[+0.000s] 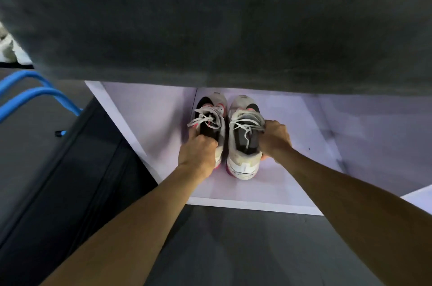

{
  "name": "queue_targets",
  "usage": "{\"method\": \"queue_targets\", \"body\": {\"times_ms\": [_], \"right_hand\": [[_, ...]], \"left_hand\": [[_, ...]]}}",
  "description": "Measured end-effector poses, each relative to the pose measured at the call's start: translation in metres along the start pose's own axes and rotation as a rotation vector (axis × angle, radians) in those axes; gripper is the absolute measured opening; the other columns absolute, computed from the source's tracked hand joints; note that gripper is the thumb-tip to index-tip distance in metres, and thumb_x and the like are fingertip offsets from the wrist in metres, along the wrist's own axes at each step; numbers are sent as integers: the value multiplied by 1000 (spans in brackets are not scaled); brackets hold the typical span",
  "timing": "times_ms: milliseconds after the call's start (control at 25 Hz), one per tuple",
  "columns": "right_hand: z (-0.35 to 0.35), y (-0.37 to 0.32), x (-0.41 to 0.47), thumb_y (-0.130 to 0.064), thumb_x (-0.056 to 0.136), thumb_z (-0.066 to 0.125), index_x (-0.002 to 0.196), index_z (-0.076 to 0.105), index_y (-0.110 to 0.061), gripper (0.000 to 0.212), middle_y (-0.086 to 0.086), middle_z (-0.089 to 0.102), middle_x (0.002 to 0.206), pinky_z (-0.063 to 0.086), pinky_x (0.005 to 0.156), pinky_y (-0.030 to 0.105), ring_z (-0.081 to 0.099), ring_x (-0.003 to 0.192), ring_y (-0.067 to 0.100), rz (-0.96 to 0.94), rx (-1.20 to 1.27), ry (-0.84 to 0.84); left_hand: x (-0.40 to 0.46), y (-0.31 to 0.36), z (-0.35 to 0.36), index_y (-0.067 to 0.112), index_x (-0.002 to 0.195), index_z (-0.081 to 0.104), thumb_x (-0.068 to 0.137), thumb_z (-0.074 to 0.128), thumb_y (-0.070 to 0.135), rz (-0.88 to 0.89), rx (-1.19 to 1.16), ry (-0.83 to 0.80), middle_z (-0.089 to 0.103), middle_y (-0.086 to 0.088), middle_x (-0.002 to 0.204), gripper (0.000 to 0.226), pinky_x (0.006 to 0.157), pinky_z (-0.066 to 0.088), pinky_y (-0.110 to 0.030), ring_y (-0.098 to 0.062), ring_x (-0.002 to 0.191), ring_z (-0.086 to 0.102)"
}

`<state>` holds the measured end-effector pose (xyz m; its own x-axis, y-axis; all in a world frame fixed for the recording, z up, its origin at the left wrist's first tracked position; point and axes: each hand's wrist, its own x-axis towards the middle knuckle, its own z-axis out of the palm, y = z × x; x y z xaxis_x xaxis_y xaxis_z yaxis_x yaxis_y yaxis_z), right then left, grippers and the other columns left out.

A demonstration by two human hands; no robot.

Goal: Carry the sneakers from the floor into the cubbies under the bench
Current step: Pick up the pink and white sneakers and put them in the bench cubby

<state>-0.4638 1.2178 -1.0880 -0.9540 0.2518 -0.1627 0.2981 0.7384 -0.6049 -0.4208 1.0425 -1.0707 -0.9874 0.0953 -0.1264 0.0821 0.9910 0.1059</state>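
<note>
Head view: left hand (197, 153), right hand (275, 138) grip sneakers (243, 145) inside cubby (292, 183); blue tubing (35, 94) left.

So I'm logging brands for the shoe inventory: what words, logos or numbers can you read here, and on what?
None can be read.
Left sneaker: no legible text.
Right sneaker: a pale patch on the heel, too blurred to read.
White cubby and grey bench top: no text or label shows.

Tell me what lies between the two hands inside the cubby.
In the head view, both sneakers: the left sneaker under the left hand and the right sneaker gripped by the right hand, side by side.
</note>
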Motion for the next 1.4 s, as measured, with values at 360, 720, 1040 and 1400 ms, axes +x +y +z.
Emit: {"method": "queue_targets", "body": {"times_ms": [360, 720, 1040, 1400], "right_hand": [[-1, -1, 9, -22, 83, 42, 88, 59, -16, 19, 15, 66, 89, 57, 71, 45, 65, 78, 37, -90, 112, -7], [-44, -5, -33, -35, 97, 47, 136, 45, -20, 41, 6, 53, 137, 45, 96, 39, 52, 119, 30, -393, -90, 78], [-113, -19, -137, -46, 97, 42, 143, 35, -26, 50, -1, 40, 149, 32, 106, 40, 39, 133, 25, -518, -277, -21], [-209, -50, -286, -56, 91, 47, 129, 53, -25, 49, 0, 53, 135, 41, 100, 39, 49, 122, 24, -599, -286, -38]], "left_hand": [[12, -2, -11, 21, 116, 56, 86, 61, 21, 55, 20, 3, 56, -2, 121, 31, 74, 41, -33, -25, 119, 47], [-10, 11, -49, 30, 128, 41, 78, 55, 60, 122, -66, 263, 50, -1, 130, 60, 92, 38, -38, -27, 117, 49], [-107, 30, -116, 32, 132, 41, 79, 53, 65, 163, -62, 248, 49, 1, 137, 63, 96, 39, -43, -25, 121, 49], [-251, 42, -203, 32, 109, 55, 76, 54, 63, 274, -108, 238, 59, 7, 108, 45, 75, 45, -36, -21, 98, 57]]}}
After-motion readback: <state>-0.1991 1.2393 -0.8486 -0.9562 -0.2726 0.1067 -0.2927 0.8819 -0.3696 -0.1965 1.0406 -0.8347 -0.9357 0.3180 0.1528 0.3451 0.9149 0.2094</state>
